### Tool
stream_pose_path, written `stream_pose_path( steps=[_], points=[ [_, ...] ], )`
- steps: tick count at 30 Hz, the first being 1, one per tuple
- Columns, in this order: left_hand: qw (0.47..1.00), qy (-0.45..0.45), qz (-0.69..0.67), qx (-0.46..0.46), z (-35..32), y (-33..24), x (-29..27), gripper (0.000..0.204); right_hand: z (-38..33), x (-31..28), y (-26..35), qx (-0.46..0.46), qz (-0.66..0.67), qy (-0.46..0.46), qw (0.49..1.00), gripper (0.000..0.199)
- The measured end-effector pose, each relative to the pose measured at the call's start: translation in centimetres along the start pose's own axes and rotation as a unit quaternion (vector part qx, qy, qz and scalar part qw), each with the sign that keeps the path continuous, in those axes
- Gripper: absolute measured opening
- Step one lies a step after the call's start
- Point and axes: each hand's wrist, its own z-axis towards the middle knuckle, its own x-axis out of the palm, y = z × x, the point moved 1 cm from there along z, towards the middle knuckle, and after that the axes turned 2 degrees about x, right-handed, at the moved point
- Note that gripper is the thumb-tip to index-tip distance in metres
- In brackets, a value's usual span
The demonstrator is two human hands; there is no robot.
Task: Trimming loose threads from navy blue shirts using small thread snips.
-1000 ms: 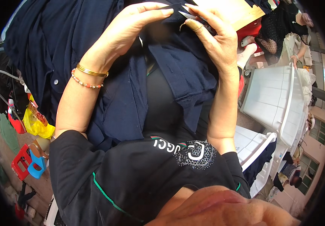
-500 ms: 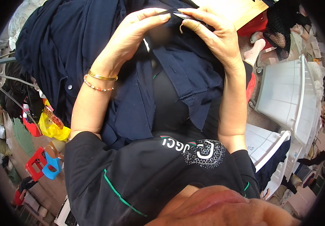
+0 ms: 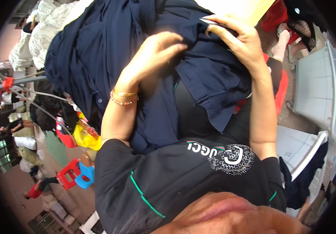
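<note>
A pile of dark navy garments covers my lap and the space in front of me. My right hand grips small thread snips, their pointed metal blades sticking out past the thumb and forefinger toward the left. A yellowish covering sits on that thumb. My left hand hovers over the navy cloth, slightly blurred, with thumb and fingers apart and nothing seen between them. Below the right hand, a garment part with stitched seams and a pointed corner drapes across my legs.
A pale table top lies beyond the cloth. White plastic bins stand at the right, near another person's leg. At the left are metal tubes, a yellow bag, and red and blue stools.
My left hand has let go of the navy cloth and moved down, away from the right hand. The right hand keeps the snips. The whole view has shifted.
</note>
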Motion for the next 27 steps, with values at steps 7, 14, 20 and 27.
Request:
stream_pose_path(
  steps=[7,14,20,27],
  points=[
    [0.981,0.109,0.134,-0.093,3.9,-11.0,-8.7,0.018,-7.0,-6.6,-4.9,0.158,0.094,-0.116,0.976,0.027],
    [0.883,-0.318,-0.345,0.018,24.2,-3.8,-29.3,0.012,-11.1,-6.9,-7.0,0.231,0.109,-0.236,0.938,0.033],
    [0.868,-0.378,-0.31,0.089,21.3,6.6,-25.0,0.035,-12.3,-2.5,-8.1,0.264,0.197,-0.22,0.918,0.038],
    [0.901,0.063,0.297,0.309,12.5,-3.3,2.4,0.036,-14.4,-1.9,-9.3,0.459,0.274,-0.164,0.829,0.036]
  ],
)
